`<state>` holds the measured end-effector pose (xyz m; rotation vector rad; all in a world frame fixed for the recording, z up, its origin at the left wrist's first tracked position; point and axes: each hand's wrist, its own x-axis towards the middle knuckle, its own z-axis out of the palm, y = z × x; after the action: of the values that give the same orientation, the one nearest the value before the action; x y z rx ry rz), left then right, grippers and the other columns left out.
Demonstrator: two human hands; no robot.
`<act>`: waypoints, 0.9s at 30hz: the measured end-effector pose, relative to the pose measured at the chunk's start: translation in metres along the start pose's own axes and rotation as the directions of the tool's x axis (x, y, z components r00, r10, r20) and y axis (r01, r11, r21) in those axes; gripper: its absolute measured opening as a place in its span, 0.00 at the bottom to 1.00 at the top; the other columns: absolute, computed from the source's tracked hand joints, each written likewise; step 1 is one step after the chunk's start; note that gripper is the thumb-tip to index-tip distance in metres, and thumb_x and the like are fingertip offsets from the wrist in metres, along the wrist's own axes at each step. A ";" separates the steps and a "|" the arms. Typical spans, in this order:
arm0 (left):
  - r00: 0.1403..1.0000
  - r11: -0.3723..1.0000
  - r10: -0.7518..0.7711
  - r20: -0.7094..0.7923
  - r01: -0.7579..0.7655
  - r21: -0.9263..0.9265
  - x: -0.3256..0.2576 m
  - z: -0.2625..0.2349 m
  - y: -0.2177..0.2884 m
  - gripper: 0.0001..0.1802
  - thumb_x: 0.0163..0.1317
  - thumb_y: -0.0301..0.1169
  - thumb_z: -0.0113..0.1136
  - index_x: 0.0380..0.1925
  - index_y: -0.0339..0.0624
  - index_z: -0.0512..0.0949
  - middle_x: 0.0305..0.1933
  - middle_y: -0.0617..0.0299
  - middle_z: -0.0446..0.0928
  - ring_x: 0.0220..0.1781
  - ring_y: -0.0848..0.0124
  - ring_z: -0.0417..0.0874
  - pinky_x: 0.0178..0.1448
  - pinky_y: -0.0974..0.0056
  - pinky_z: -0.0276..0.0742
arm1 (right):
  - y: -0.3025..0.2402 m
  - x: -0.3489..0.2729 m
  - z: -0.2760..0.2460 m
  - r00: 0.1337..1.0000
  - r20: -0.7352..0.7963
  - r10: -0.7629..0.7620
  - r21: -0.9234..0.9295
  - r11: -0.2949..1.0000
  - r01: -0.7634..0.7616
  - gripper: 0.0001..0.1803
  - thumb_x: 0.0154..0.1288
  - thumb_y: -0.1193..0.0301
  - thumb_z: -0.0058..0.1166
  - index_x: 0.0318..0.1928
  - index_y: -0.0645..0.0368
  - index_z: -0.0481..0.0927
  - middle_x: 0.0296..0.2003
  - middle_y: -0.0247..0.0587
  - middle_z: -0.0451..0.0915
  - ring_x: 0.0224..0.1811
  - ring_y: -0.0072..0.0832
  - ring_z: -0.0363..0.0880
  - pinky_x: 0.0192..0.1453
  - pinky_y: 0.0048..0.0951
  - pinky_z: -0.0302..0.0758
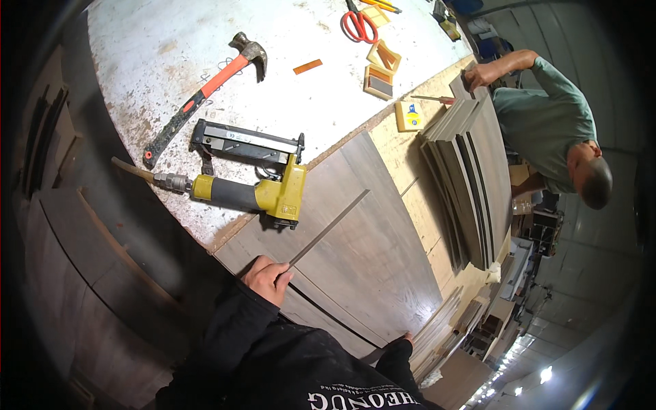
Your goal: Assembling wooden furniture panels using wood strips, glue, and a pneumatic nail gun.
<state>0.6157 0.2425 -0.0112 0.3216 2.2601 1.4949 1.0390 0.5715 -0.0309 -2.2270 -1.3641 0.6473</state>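
My left hand (268,279) is closed in a pinch on one end of a thin, narrow wood strip (329,229). The strip slants away over a grey-brown wood panel (383,239) at the near side of the table. A dark groove or black strip (331,311) runs along the panel's near part, starting beside my left hand. At the panel's right near corner only a little of my right hand (408,337) shows beyond the black sleeve; its fingers are mostly hidden. Just beyond my left hand, a yellow and black air nailer (249,188) lies partly over the panel's edge.
A claw hammer (205,92), red-handled scissors (359,26), an orange strip (307,66) and small wooden boxes (378,82) lie on the white worktop (301,102). On the right stands a stack of panels (471,178), where a co-worker (547,119) reaches over the far end.
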 end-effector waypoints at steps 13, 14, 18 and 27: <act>0.993 0.996 -0.085 0.082 0.088 -0.033 0.005 -0.009 0.004 0.08 0.49 0.26 0.61 0.30 0.36 0.79 0.27 0.52 0.73 0.30 0.59 0.76 0.33 0.63 0.72 | 0.019 0.056 -0.015 0.975 0.097 -0.199 -0.560 0.799 0.219 0.18 0.61 0.61 0.47 0.34 0.66 0.76 0.30 0.41 0.77 0.34 0.32 0.73 0.39 0.31 0.69; 0.992 0.995 -0.092 0.086 0.096 -0.039 0.005 -0.009 0.004 0.08 0.49 0.26 0.60 0.30 0.36 0.79 0.28 0.52 0.73 0.30 0.59 0.76 0.34 0.63 0.72 | 0.021 0.061 -0.016 0.972 0.109 -0.209 -0.596 0.769 0.232 0.18 0.61 0.61 0.47 0.33 0.66 0.76 0.30 0.41 0.77 0.33 0.31 0.73 0.39 0.31 0.69; 0.992 0.995 -0.093 0.083 0.095 -0.023 0.006 -0.015 0.007 0.08 0.49 0.26 0.60 0.30 0.35 0.78 0.28 0.52 0.73 0.30 0.58 0.76 0.34 0.64 0.72 | 0.025 0.076 -0.020 0.955 0.164 -0.245 -0.722 0.630 0.286 0.18 0.61 0.60 0.47 0.32 0.66 0.76 0.29 0.40 0.77 0.32 0.31 0.72 0.38 0.31 0.69; 0.994 0.997 0.074 0.081 -0.075 0.010 0.005 -0.009 0.001 0.07 0.49 0.26 0.60 0.29 0.35 0.78 0.26 0.53 0.72 0.26 0.60 0.74 0.32 0.64 0.70 | 0.073 0.085 -0.015 0.942 0.206 -0.264 -0.857 0.416 0.304 0.18 0.60 0.59 0.46 0.30 0.65 0.76 0.26 0.37 0.76 0.30 0.30 0.72 0.35 0.32 0.69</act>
<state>0.6068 0.2378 -0.0082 0.4663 2.2173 1.4773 1.1330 0.6165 -0.0755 -2.5446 -2.4401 -0.2833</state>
